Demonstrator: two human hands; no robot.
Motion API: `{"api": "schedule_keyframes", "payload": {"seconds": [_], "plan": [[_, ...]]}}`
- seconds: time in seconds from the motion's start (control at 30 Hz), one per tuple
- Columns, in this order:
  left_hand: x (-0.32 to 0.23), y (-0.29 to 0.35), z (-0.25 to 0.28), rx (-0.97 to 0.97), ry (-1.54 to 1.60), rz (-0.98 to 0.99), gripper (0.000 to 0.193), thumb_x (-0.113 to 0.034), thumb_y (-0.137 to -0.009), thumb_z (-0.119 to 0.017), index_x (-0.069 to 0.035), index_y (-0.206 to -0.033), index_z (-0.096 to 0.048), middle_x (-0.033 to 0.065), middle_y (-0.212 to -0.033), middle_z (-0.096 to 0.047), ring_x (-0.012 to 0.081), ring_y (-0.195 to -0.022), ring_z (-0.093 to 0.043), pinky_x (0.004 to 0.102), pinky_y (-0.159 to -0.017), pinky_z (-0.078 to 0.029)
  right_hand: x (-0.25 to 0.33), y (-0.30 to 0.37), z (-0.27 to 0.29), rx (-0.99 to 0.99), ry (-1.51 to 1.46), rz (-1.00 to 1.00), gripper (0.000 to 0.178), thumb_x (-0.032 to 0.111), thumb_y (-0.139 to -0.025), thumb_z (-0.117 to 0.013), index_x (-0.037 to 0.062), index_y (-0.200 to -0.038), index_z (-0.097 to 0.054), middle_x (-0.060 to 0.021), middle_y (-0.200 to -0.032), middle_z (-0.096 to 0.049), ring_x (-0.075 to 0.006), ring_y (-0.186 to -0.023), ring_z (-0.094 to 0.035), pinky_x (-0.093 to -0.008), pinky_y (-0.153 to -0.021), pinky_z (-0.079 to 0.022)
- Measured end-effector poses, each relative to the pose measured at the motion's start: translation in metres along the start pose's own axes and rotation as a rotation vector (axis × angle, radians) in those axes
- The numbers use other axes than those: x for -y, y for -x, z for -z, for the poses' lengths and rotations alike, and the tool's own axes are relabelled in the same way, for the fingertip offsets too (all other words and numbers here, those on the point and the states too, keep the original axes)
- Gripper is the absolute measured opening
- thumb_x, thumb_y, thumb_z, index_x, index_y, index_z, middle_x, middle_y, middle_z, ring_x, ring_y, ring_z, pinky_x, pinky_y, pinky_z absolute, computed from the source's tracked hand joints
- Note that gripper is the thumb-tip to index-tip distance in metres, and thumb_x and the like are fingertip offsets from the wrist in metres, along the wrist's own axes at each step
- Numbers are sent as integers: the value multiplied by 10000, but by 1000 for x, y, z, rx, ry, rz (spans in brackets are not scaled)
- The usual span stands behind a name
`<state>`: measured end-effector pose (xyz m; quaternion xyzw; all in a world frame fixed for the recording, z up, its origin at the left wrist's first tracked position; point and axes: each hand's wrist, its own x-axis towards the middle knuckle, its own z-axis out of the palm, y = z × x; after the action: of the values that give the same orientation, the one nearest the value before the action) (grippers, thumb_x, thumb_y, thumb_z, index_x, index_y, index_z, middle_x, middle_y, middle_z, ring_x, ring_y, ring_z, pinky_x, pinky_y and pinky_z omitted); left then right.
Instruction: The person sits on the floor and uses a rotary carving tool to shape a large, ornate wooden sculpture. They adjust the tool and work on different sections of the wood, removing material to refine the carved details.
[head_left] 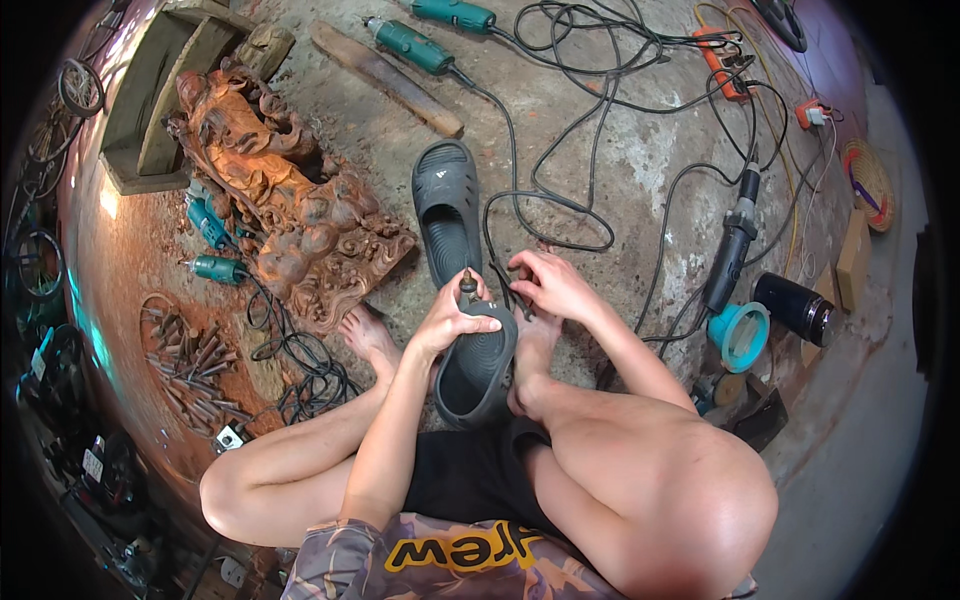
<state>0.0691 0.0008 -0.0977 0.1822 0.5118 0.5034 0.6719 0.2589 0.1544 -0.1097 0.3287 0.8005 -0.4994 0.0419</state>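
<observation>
Grey clog (476, 372) stands tilted between the person's bare feet, just in front of the black shorts, its open side facing up and its upper end partly hidden by the left hand (452, 325). That hand is clamped on the upper end, the thumb lying across the rim; a small brass-coloured metal piece (468, 287) pokes up at the fingertips, its lower part out of sight, so I cannot tell what it belongs to. The right hand (556, 286) is apart from the left, fingers bent over the right foot (537, 345), which it partly covers; a thin dark strip shows near the fingertips, and I cannot tell whether they pinch it or whether it is part of the cord (513, 185) running close by. Beyond, a 2nd clog (447, 215) lies on the concrete floor (565, 120), its near end hidden behind the hand and the held clog. On the left, a reddish wood carving (265, 190) hides parts of 2 green power tools (217, 268); its finer figures are hard to make out. Slim rods (195, 370) lie heaped below it, too small to identify. At the top edge, 1 more green tool (453, 14) is cut off. To the right, a black power tool (732, 255) rests near a turquoise bowl (742, 338) and a black cylinder (793, 308).
</observation>
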Motion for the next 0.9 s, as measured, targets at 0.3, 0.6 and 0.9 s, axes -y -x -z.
{"api": "schedule_keyframes", "payload": {"seconds": [0.3, 0.6, 0.9], "plan": [[2, 1, 4, 1, 5, -14, 582, -123, -613, -963, -104, -1020, -547, 1, -957, -580, 122, -917, -565, 277, -858, -448, 2, -3, -18, -135, 149, -32, 147, 155, -962, -673, 29, -1023, -628, -179, -915, -730, -384, -887, -712, -501, -786, -552], [-1, -1, 2, -2, -78, 4, 576, -137, -623, -933, -100, -1024, -522, 27, -963, -577, 173, -988, -597, 307, -905, -461, 23, 9, 19, -71, -235, 45, 270, 123, -947, -724, 69, -1211, -732, -115, -907, -722, -244, -840, -699, -384, -758, -545], [-2, 0, 0, 55, -37, -15, 594, -115, -608, -958, -92, -1038, -549, 6, -972, -556, 139, -956, -562, 285, -867, -461, 28, 1, 30, 51, -380, 47, 249, 151, -947, -757, 113, -1189, -802, -59, -949, -726, -182, -869, -680, -339, -768, -538]]}}
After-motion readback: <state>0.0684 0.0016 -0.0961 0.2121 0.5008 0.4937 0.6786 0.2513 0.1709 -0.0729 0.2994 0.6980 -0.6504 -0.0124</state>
